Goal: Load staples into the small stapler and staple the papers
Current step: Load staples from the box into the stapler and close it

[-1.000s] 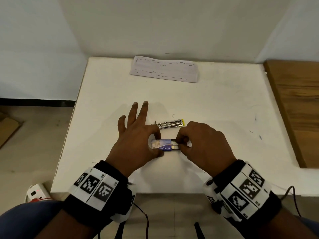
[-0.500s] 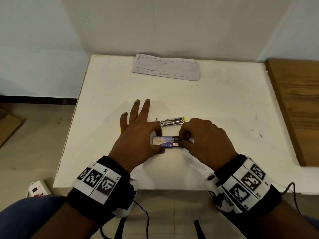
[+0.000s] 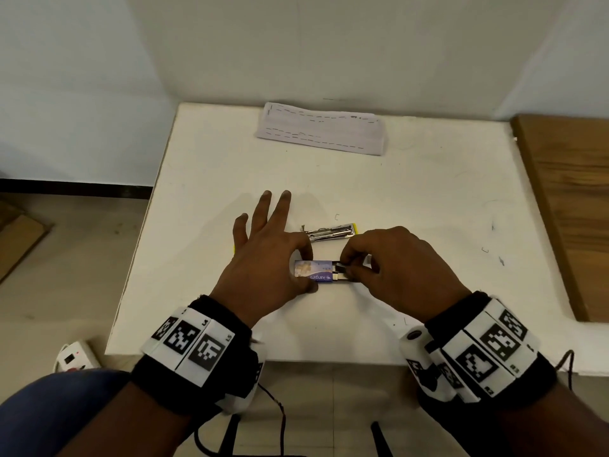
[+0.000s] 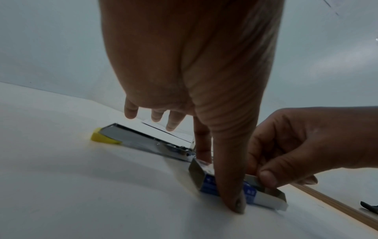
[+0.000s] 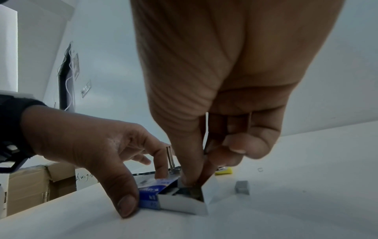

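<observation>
We see a small blue staple box (image 3: pixel 314 272) lying on the white tabletop (image 3: pixel 412 199), near its front edge. The left hand (image 3: pixel 263 255) pins the box down, thumb and forefinger pinching its sides while the other three fingers (image 3: pixel 276 206) spread straight out above the tabletop. The right hand (image 3: pixel 392 262) has its fingers (image 5: pixel 241 145) curled in a narrow pinch that reaches into the pulled-out grey inner tray (image 5: pixel 184 205) of the box; what they pinch there is too hidden to tell.

Just behind the box lies the small stapler (image 3: pixel 333 231), opened out flat, with metal rails showing and a yellow end (image 4: pixel 102 137). It touches neither hand. The papers (image 3: pixel 321 128), a folded white stack with dashed lines, lie at the far edge of the tabletop, well apart from the hands. A short grey block of staples (image 5: pixel 242 187) sits on the tabletop just beside the open tray. A wooden board (image 3: pixel 570 209) adjoins the tabletop on the right.
</observation>
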